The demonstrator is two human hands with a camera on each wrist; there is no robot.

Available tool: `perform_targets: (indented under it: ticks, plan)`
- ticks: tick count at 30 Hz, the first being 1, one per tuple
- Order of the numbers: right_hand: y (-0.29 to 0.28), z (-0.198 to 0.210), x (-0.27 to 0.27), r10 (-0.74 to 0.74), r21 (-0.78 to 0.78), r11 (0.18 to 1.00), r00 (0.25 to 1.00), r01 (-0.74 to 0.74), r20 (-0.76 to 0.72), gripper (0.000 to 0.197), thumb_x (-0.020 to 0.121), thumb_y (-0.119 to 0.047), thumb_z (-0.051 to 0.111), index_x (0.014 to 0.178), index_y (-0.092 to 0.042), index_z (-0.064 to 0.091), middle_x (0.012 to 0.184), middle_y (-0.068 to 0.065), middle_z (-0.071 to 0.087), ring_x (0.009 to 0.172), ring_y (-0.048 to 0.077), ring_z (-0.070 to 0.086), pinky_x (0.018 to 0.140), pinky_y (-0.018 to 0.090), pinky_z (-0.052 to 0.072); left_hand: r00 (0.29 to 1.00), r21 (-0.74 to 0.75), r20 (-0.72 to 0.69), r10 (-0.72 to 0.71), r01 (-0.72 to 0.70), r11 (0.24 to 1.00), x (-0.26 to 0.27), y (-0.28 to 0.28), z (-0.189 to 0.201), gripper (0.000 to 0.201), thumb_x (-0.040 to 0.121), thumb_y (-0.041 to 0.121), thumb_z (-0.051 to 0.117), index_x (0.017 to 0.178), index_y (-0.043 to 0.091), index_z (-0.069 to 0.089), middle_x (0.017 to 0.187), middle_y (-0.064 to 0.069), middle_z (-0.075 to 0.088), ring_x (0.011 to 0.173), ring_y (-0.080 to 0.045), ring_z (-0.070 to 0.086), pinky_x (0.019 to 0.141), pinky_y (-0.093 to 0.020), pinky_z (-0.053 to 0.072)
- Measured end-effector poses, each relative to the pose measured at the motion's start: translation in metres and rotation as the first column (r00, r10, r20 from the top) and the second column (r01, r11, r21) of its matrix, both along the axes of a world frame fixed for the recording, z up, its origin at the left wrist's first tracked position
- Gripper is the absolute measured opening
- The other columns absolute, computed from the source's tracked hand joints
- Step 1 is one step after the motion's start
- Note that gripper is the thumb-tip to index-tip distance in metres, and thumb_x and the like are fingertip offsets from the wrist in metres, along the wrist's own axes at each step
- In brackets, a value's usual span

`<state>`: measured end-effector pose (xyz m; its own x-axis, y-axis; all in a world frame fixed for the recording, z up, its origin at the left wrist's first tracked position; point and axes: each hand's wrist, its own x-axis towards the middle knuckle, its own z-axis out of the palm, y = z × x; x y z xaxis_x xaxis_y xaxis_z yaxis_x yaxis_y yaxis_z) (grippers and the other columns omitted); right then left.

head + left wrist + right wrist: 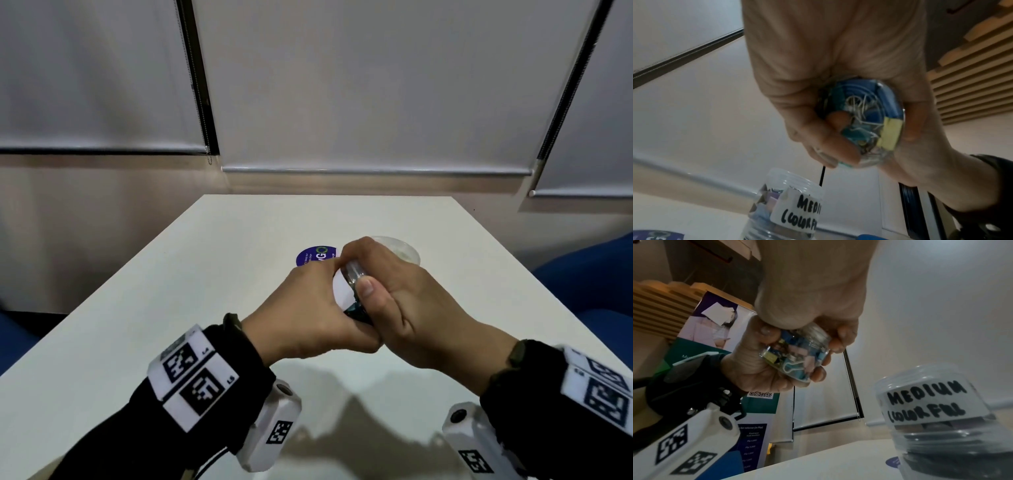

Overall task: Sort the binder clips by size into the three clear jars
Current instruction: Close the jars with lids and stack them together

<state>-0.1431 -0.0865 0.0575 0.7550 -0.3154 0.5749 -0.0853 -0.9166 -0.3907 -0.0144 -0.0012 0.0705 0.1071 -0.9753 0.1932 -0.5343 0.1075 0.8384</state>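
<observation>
Both hands hold one small clear jar above the white table, tilted on its side. My left hand wraps its body from the left; my right hand grips its other end, thumb on top. In the left wrist view, blue, teal and yellow binder clips show through the jar's base. The same jar appears in the right wrist view between the fingers of both hands. A second clear jar labelled "MEDIUM COLORFUL" stands on the table just behind my right hand, its rim half hidden, with clips inside.
A round purple sticker lies on the table behind my left hand. Blue seats stand off the right edge. Roller blinds cover the wall beyond the far edge. No loose clips show on the table.
</observation>
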Motion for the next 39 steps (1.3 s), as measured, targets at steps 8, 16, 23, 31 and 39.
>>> perform_targets:
  ticks: [8, 16, 23, 31, 39]
  plan:
    - [0.000, -0.007, 0.005, -0.083, 0.168, 0.981, 0.995, 0.093, -0.062, 0.041, 0.086, -0.058, 0.014, 0.106, -0.030, 0.035, 0.081, -0.009, 0.058, 0.074, 0.015, 0.059, 0.065, 0.042, 0.050, 0.919, -0.138, 0.315, 0.238, -0.204, 0.969, -0.004, -0.006, -0.013, 0.048, 0.057, 0.034, 0.076, 0.096, 0.022, 0.049, 0.078, 0.011, 0.063, 0.066, -0.004, 0.060, 0.055, -0.024, 0.050]
    - [-0.018, 0.020, 0.003, -0.243, 0.416, 0.890, 0.966, 0.187, 0.085, 0.043, 0.082, -0.056, 0.062, 0.111, -0.036, 0.037, 0.091, -0.004, 0.058, 0.074, 0.015, 0.065, 0.064, 0.029, 0.051, 0.973, -0.308, 0.079, 0.217, -0.183, 0.934, -0.001, -0.034, -0.014, 0.067, 0.072, 0.024, 0.080, 0.125, 0.029, 0.039, 0.117, 0.008, 0.052, 0.102, -0.004, 0.055, 0.080, -0.014, 0.046]
    - [-0.060, 0.048, -0.007, -0.236, 0.402, 0.888, 0.972, 0.222, -0.014, 0.039, 0.067, -0.029, 0.072, 0.102, -0.031, 0.053, 0.097, 0.007, 0.061, 0.064, 0.013, 0.055, 0.058, 0.026, 0.047, 0.988, -0.255, 0.075, 0.135, -0.112, 0.960, 0.004, -0.070, -0.017, 0.087, 0.079, 0.012, 0.073, 0.148, 0.027, 0.023, 0.139, 0.002, 0.039, 0.125, -0.012, 0.046, 0.099, -0.027, 0.048]
    - [-0.102, 0.016, -0.003, -0.142, 0.360, 0.917, 0.983, 0.174, -0.113, 0.049, 0.072, 0.001, 0.055, 0.108, -0.032, 0.058, 0.122, -0.005, 0.061, 0.115, 0.011, 0.056, 0.091, 0.030, 0.050, 0.944, -0.217, 0.236, 0.229, -0.179, 0.960, 0.018, -0.101, -0.034, 0.068, 0.088, 0.014, 0.062, 0.139, 0.044, 0.029, 0.126, 0.002, 0.053, 0.113, -0.017, 0.053, 0.097, -0.037, 0.046]
    - [-0.107, -0.009, -0.016, -0.228, 0.395, 0.889, 0.972, 0.230, -0.053, 0.081, 0.078, 0.009, 0.048, 0.132, -0.049, 0.033, 0.147, -0.009, 0.036, 0.135, 0.016, 0.038, 0.099, 0.029, 0.037, 0.938, -0.276, 0.200, 0.282, -0.222, 0.935, 0.018, -0.104, -0.041, 0.064, 0.090, 0.019, 0.062, 0.139, 0.047, 0.032, 0.119, 0.002, 0.052, 0.107, -0.015, 0.057, 0.094, -0.033, 0.047]
